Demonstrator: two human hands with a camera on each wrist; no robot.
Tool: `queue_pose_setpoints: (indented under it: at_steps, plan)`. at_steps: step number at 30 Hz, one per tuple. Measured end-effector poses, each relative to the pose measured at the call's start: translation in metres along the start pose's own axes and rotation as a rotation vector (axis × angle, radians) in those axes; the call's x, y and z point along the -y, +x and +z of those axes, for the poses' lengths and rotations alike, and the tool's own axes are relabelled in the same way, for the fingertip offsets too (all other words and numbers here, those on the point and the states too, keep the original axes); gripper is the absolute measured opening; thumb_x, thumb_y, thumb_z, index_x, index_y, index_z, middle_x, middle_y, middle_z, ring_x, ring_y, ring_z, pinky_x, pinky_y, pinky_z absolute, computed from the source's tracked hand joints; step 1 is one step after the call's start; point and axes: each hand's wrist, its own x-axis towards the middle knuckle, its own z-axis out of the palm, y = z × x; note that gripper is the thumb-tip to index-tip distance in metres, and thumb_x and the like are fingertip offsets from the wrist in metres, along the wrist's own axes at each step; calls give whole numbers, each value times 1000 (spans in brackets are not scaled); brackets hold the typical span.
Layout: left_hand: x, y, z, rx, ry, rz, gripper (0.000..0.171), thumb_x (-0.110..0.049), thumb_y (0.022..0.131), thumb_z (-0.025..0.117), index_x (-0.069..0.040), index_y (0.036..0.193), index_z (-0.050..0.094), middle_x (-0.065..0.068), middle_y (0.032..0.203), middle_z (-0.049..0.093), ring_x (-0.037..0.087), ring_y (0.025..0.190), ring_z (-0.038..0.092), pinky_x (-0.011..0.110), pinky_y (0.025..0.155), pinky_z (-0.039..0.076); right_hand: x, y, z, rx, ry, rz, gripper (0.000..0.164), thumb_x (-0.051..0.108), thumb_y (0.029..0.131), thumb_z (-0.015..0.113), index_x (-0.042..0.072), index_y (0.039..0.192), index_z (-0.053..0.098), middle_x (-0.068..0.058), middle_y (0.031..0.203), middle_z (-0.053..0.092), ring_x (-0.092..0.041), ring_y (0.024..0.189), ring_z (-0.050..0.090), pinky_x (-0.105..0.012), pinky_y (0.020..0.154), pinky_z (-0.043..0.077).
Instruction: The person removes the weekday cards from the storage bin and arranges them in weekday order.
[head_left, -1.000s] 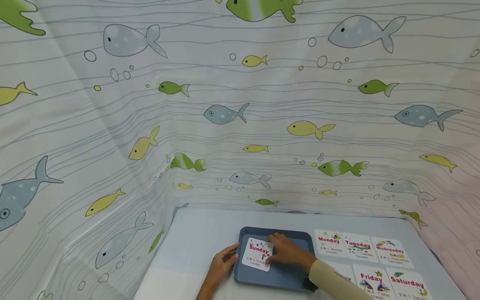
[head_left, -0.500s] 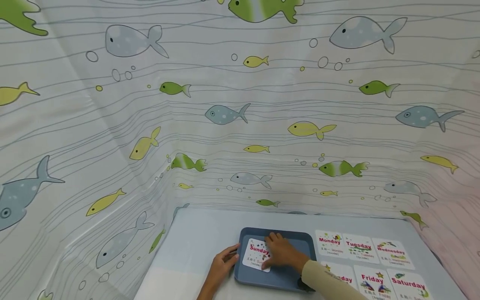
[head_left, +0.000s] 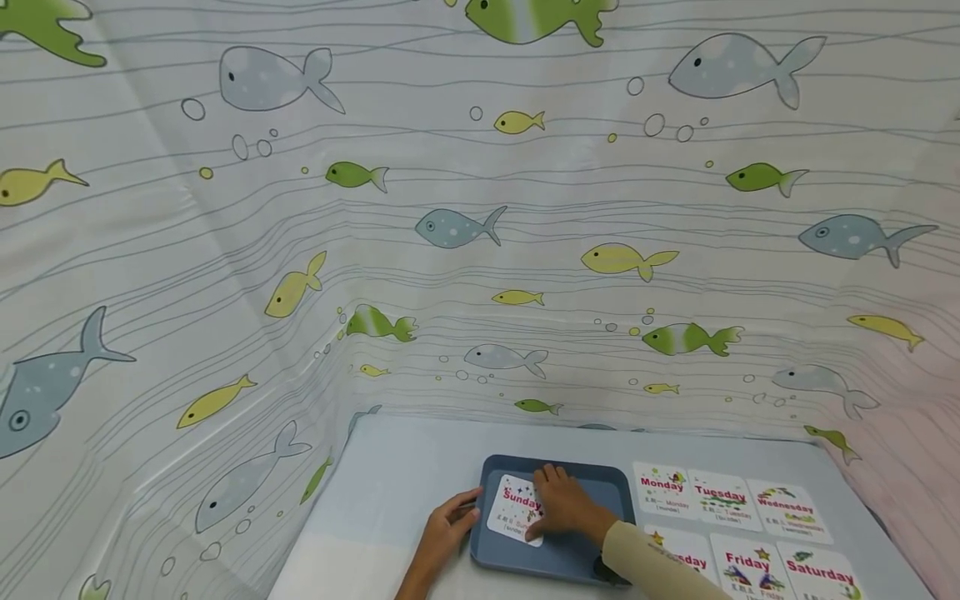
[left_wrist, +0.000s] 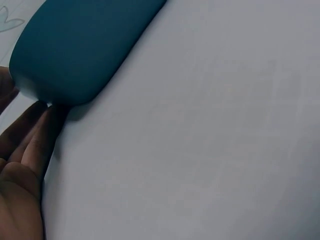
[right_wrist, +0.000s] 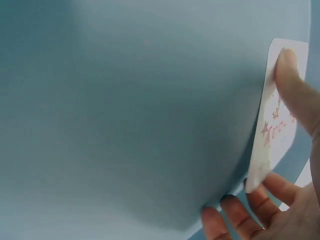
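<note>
A white card printed "Sunday" (head_left: pixel 512 510) lies at the left side of a blue-grey tray (head_left: pixel 525 562). My right hand (head_left: pixel 567 505) holds the card at its right edge. In the right wrist view the thumb (right_wrist: pixel 288 70) presses on one corner of the card (right_wrist: pixel 274 120), a finger is at the opposite corner, and that edge stands slightly up from the tray floor. My left hand (head_left: pixel 444 532) rests at the tray's left side, its extended fingers (left_wrist: pixel 37 145) touching the outer wall of the tray (left_wrist: pixel 75 60).
Right of the tray lie cards for Monday (head_left: pixel 663 492), Tuesday (head_left: pixel 720 500), Wednesday (head_left: pixel 787 512), Friday (head_left: pixel 747 565) and Saturday (head_left: pixel 819 573). Another card (head_left: pixel 678 546) is partly hidden by the right sleeve (head_left: pixel 652 560). A fish-patterned curtain (head_left: pixel 555 275) surrounds the white table (head_left: pixel 405 467).
My right hand and sleeve have shifted a little left, the thumb lower along the card's edge, uncovering more of the card beside the sleeve. My left hand stays at the tray.
</note>
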Motion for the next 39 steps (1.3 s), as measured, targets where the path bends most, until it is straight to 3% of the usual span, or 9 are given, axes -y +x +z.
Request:
queue_pose_setpoints:
  at_steps: [2, 6, 10, 14, 20, 25, 29, 39]
  plan:
    - [1, 0, 0, 0, 7, -3, 39, -23, 98, 65, -12, 135, 62, 9, 138, 63, 26, 118, 66, 18, 91, 54, -1, 1, 0, -18, 66, 29, 74, 51, 67, 88, 8, 115, 52, -1, 98, 49, -18, 87, 45, -41, 76, 50]
    - [3, 1, 0, -2, 14, 7, 38, -22, 98, 65, -12, 134, 63, 8, 137, 64, 25, 117, 66, 16, 92, 53, -3, 5, -2, -60, 306, 83, 40, 20, 82, 83, 8, 106, 54, -4, 96, 55, -17, 83, 47, -38, 71, 48]
    - [-18, -5, -2, 5, 2, 3, 37, -17, 98, 64, -7, 133, 62, 13, 136, 63, 33, 119, 65, 13, 90, 51, -7, 6, -2, -74, 461, 109, 25, 2, 86, 74, 8, 102, 56, -11, 101, 63, -19, 83, 52, -38, 70, 48]
    - [-35, -10, -2, 12, -7, 7, 37, -14, 98, 63, -1, 133, 61, 18, 136, 62, 39, 119, 64, 11, 89, 51, -8, 5, -5, -77, 486, 114, 22, 2, 87, 73, 8, 103, 59, -13, 103, 68, -19, 79, 55, -36, 66, 48]
    - [-18, -5, 2, -1, -11, 6, 37, -11, 98, 62, -1, 134, 60, 19, 137, 62, 39, 119, 64, 12, 90, 51, -10, 4, -7, -71, 522, 158, 19, 6, 90, 71, 11, 105, 62, -4, 92, 66, -16, 73, 54, -29, 59, 43]
    - [0, 0, 2, -9, -26, 10, 38, -14, 98, 63, -6, 135, 61, 15, 138, 62, 34, 118, 65, 13, 90, 52, -14, 0, -11, -14, 664, 179, 18, 4, 93, 67, 11, 109, 63, -4, 83, 60, -15, 65, 57, -28, 50, 50]
    - [2, 0, 0, -4, -50, 5, 38, -17, 97, 65, -9, 134, 62, 11, 138, 63, 31, 119, 65, 13, 90, 51, -20, -5, -15, 23, 786, 200, 19, 4, 96, 63, 10, 113, 62, -8, 88, 60, -16, 66, 62, -30, 51, 57]
    - [-1, -1, -2, 5, -5, 14, 39, -20, 96, 66, -10, 134, 62, 12, 138, 63, 27, 118, 66, 15, 92, 52, -37, -25, -41, 78, 904, 225, 23, 7, 97, 61, 10, 119, 60, -11, 92, 65, -19, 69, 65, -32, 52, 57]
